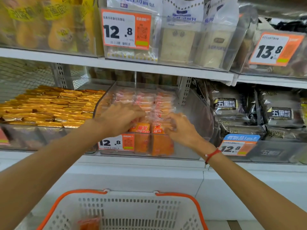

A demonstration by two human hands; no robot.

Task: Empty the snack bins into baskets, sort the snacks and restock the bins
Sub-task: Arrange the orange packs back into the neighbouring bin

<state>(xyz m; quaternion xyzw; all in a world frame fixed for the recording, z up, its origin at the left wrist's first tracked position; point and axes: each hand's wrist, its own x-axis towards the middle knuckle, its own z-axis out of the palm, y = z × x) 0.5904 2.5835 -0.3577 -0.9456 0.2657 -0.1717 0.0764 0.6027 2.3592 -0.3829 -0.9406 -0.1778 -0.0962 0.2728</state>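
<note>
At twelve o'clock, clear snack bin [191, 103] on lower shelf, packed with orange snack packets [154, 103]. Left hand [121, 118] and right hand [179, 127] both reaching in, fingers curled onto front packets. At six o'clock, white basket [132, 211] with orange rim, one orange packet [90, 224] inside. At nine o'clock, gold packets [49, 105] in neighbouring bin.

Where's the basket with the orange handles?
The basket is at the bottom middle of the head view, below both arms and under the clear bin of orange snack packs on the lower shelf.
</note>
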